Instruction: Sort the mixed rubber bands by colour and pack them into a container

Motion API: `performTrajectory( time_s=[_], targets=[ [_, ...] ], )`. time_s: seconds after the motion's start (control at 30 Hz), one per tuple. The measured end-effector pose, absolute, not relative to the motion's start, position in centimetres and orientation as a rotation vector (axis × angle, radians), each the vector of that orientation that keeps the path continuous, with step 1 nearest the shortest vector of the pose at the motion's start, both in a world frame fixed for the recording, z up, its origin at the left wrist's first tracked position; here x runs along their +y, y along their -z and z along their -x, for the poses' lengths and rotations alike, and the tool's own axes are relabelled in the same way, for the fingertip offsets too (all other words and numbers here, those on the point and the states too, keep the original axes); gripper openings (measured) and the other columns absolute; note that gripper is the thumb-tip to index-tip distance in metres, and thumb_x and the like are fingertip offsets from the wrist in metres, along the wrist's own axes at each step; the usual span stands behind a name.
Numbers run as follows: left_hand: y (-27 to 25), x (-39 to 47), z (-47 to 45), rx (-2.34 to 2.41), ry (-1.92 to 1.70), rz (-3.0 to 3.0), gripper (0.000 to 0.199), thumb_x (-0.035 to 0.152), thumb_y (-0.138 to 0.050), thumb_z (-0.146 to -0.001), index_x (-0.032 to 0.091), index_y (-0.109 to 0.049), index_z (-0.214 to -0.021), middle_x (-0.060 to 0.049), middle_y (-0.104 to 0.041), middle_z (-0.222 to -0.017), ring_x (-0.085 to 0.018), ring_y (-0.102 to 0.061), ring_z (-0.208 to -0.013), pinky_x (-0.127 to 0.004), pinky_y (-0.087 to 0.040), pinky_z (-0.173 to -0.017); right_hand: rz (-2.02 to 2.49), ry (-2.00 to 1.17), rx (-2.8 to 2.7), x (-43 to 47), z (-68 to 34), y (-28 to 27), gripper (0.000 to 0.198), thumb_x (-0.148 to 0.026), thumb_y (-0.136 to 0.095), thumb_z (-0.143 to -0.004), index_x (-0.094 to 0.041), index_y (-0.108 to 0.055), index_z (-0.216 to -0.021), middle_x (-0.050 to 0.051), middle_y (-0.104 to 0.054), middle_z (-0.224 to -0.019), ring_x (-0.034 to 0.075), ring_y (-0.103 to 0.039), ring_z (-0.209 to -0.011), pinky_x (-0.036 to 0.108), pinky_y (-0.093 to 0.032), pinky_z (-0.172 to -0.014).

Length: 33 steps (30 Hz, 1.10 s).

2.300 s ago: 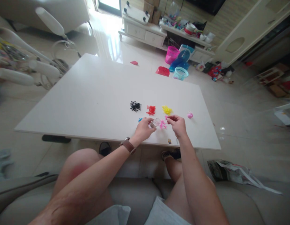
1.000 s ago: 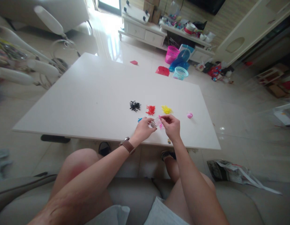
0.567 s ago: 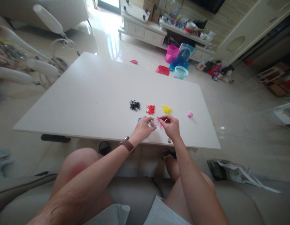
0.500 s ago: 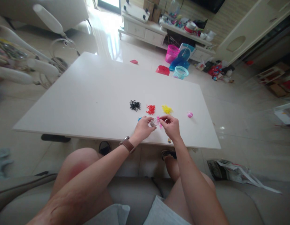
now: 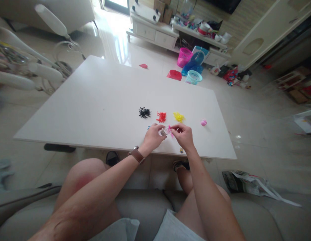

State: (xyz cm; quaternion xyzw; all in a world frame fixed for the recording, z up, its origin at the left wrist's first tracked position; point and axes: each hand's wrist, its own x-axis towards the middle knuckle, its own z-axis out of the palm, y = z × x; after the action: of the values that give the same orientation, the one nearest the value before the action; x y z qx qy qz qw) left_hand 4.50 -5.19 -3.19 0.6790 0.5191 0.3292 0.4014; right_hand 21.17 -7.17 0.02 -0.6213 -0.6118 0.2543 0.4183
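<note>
My left hand is closed around a small clear container, which lies tilted with its mouth to the right. Pink bands bunch at that mouth, some hanging below it, and the fingertips of my right hand pinch at them. Beyond my hands, small piles of black bands, red bands and yellow bands lie on the white table. A bit of a blue pile shows behind my left hand; the rest is hidden. Over to the right sits a round pink object.
A tiny yellow-and-dark figure lies by the table's near edge. Past the far edge, a pink basket, a light-blue basket and a red stool-like object stand on the floor. A bag rests at the right on the sofa.
Both hands stay almost in place around the container. My left hand has shifted very slightly left, covering more of the blue pile. The piles have not moved.
</note>
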Motion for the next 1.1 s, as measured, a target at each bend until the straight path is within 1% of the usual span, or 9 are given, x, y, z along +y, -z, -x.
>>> performTrajectory(
  time_s=[0.27, 0.4, 0.53, 0.83, 0.9, 1.0, 1.1],
  targets=[
    [3.1, -5.2, -4.1, 1.373, -0.893, -1.897, 0.031, 0.014, -0.071, -0.079, 0.023, -0.075, -0.109, -0.006, -0.066, -0.103, -0.021, -0.065, -0.094, -0.033, -0.054, -0.089, 1.548, -0.683, -1.542, -7.2, -21.4, 0.1, 0.008, -0.025, -0.071, -0.076, -0.02, -0.076, -0.079, 0.0, -0.069, -0.07, 0.012, -0.05, -0.058, 0.026, -0.04, -0.056],
    [3.2, -5.2, -4.2, 1.359, -0.912, -1.873, 0.033, 0.015, -0.072, -0.079, 0.023, -0.074, -0.11, -0.006, -0.067, -0.105, -0.021, -0.065, -0.097, -0.033, -0.054, -0.091, 1.501, -0.637, -1.569, -7.3, -21.2, 0.0, 0.008, -0.024, -0.07, -0.078, -0.02, -0.077, -0.08, 0.001, -0.069, -0.073, 0.012, -0.052, -0.06, 0.027, -0.042, -0.057],
    [3.1, -5.1, -4.3, 1.336, -0.921, -1.825, 0.032, 0.014, -0.073, -0.077, 0.022, -0.075, -0.107, -0.006, -0.066, -0.104, -0.021, -0.065, -0.096, -0.033, -0.054, -0.089, 1.455, -0.569, -1.595, -7.3, -21.0, -0.3, 0.008, -0.024, -0.069, -0.079, -0.02, -0.076, -0.079, 0.002, -0.066, -0.08, 0.012, -0.055, -0.065, 0.027, -0.045, -0.06],
    [2.9, -5.0, -4.4, 1.3, -0.959, -1.772, 0.033, 0.01, -0.073, -0.074, 0.022, -0.074, -0.104, -0.005, -0.066, -0.102, -0.019, -0.066, -0.091, -0.033, -0.053, -0.088, 1.456, -0.546, -1.574, -7.4, -20.9, -0.5, 0.005, -0.025, -0.067, -0.08, -0.021, -0.069, -0.079, 0.001, -0.062, -0.078, 0.014, -0.056, -0.067, 0.028, -0.047, -0.063],
    [2.7, -5.0, -4.4, 1.27, -1.007, -1.734, 0.032, 0.008, -0.073, -0.073, 0.021, -0.073, -0.102, -0.004, -0.067, -0.102, -0.018, -0.066, -0.091, -0.032, -0.053, -0.088, 1.469, -0.499, -1.527, -7.4, -21.0, -0.6, 0.006, -0.026, -0.064, -0.082, -0.021, -0.067, -0.08, 0.001, -0.063, -0.079, 0.014, -0.057, -0.069, 0.028, -0.047, -0.065],
    [2.2, -5.1, -4.5, 1.164, -1.103, -1.676, 0.027, 0.008, -0.071, -0.075, 0.02, -0.069, -0.099, -0.004, -0.068, -0.103, -0.017, -0.065, -0.096, -0.031, -0.053, -0.091, 1.515, -0.426, -1.452, -7.3, -21.2, -0.4, 0.009, -0.027, -0.06, -0.085, -0.021, -0.067, -0.085, 0.002, -0.065, -0.082, 0.016, -0.06, -0.074, 0.029, -0.048, -0.068],
    [1.9, -5.1, -4.5, 1.124, -1.171, -1.626, 0.027, 0.007, -0.067, -0.076, 0.02, -0.067, -0.099, -0.004, -0.069, -0.104, -0.017, -0.066, -0.098, -0.031, -0.054, -0.092, 1.636, -0.444, -1.453, -6.9, -21.7, 0.4, 0.01, -0.026, -0.06, -0.083, -0.02, -0.067, -0.084, 0.002, -0.068, -0.084, 0.016, -0.061, -0.073, 0.028, -0.048, -0.067]
  ],
)
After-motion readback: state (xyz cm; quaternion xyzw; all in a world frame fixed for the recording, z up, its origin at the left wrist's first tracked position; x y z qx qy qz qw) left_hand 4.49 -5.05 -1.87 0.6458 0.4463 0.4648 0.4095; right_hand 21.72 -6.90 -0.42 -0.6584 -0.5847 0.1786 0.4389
